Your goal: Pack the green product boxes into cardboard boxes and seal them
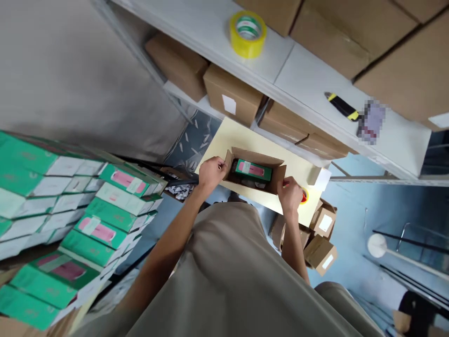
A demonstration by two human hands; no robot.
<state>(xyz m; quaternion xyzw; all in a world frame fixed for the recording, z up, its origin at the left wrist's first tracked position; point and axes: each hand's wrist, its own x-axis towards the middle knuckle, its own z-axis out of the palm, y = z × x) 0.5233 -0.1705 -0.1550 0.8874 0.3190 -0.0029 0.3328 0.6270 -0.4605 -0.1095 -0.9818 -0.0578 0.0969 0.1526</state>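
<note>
An open cardboard box [257, 156] with its flaps up stands on a pale yellow table [234, 133] before me. Inside it lies a green box with a pink panel [253, 169]. My left hand [211, 172] has its fingers closed on the flap at the left end. At the opposite end, the fingers of my right hand [290, 195] grip the right flap, partly hidden behind the hand's own back. Just beside the right hand, a red and yellow object [305, 195] is mostly covered by it; its kind cannot be made out.
Stacked green boxes [101, 224] rise at the left. Over the table, a grey shelf [280, 61] carries yellow tape [248, 34], a black and yellow utility knife [342, 106] and large cartons [329, 32]. Smaller cartons [320, 255] lie on the floor at the right.
</note>
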